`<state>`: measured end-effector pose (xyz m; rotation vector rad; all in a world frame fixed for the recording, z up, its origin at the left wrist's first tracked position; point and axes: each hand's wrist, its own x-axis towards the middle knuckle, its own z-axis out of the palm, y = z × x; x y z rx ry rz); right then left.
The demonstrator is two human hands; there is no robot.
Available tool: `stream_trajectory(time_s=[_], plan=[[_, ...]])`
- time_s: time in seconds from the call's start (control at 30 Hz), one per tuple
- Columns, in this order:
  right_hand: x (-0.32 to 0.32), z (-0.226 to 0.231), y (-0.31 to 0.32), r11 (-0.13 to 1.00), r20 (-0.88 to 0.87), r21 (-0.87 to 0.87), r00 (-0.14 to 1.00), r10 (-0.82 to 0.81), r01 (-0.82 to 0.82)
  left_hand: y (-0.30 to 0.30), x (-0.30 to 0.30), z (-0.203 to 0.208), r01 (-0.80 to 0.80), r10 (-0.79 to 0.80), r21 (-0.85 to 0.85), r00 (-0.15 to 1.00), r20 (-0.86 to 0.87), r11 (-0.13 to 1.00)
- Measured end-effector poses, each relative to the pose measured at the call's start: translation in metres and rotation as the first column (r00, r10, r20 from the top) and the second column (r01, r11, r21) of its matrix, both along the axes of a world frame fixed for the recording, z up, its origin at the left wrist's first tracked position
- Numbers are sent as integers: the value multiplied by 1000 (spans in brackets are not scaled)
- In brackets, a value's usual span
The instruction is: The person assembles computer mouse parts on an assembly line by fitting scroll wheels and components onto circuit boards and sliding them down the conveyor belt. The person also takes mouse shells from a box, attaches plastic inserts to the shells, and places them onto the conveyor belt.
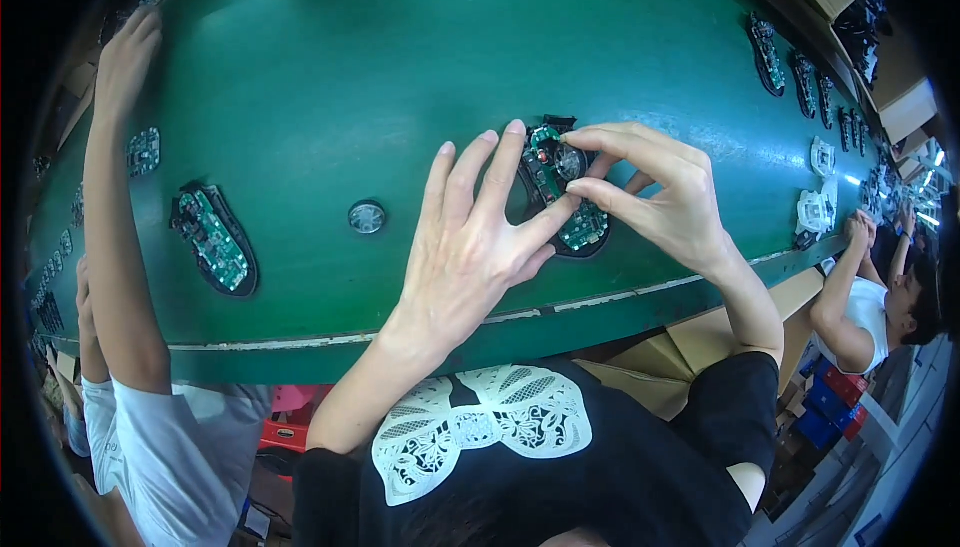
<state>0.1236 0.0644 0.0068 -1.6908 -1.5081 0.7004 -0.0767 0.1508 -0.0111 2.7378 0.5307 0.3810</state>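
In front of me on the green table lies a black elongated shell with a green circuit board (583,231) in it. My right hand (660,182) pinches a round part (569,162) with a clear face and dark rim between thumb and index finger, at the upper part of the board. My left hand (470,237) is spread beside the shell, its thumb reaching onto the board. A similar round part (367,216) sits on the table left of my left hand. Farther left rests another black shell with a green board (213,240).
Several boards in shells (766,54) line the far right, with white plastic parts (816,209) nearer. A co-worker's arm (118,217) reaches across the table (320,77) at left, near more loose boards (143,152). Another person (858,312) sits at right. Cardboard boxes (640,367) stand below the table edge.
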Motion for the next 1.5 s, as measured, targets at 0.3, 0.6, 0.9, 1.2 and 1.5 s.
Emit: stream_trajectory(time_s=[0.3, 0.6, 0.9, 1.2, 1.5], plan=[[1, -4, 3, 975, 319, 197, 947, 34, -102, -1, 3, 0, -1, 1, -19, 1000, -8, 1000], [2, 0, 4, 988, 278, 144, 961, 18, -60, -3, 5, 1, -10, 7, -72, 999, -39, 997], [3, 18, 13, 992, 521, 35, 849, 88, -124, -8, 10, 10, -29, 20, -89, 994, -105, 996], [-12, 3, -4, 977, 719, 143, 695, 6, -157, -6, 14, 5, 8, -10, -25, 998, -66, 1000], [-15, -10, -12, 966, 784, 205, 617, -64, -159, 2, 18, 5, 70, -72, -47, 996, -44, 996]])
